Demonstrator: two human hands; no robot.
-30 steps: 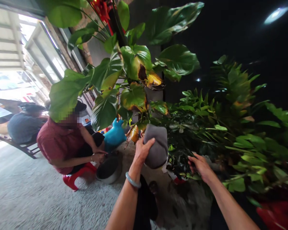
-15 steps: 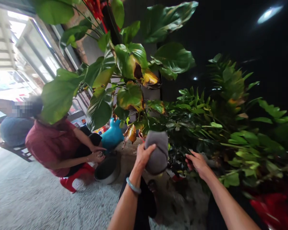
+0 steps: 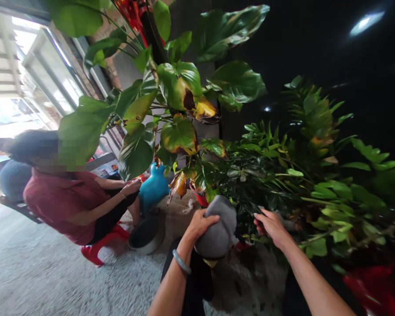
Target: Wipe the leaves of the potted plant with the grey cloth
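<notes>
My left hand [image 3: 200,228] is closed around a folded grey cloth [image 3: 217,230], thumb on top, in front of the low plants. A bluish bangle [image 3: 181,262] circles that wrist. To its right, my right hand [image 3: 272,226] pinches a dark green leaf [image 3: 255,210] of the potted plant between thumb and fingers; the leaf is partly hidden in shade. Dense leafy plants [image 3: 266,171] stand just beyond both hands. Above them hangs a tall plant's yellowing, brown-edged leaf [image 3: 179,136].
At left a person in a dull red shirt [image 3: 59,202] sits on a red stool [image 3: 102,245], hands raised together. Near them are a dark basin [image 3: 146,237] and a blue watering-can-like vessel [image 3: 153,188]. A red pot [image 3: 200,197] stands behind the cloth.
My left hand and the cloth have shifted slightly right and down, and the cloth has changed shape. My right hand stays nearly in place. The seated person has leaned back and lifted their hands from the basin.
</notes>
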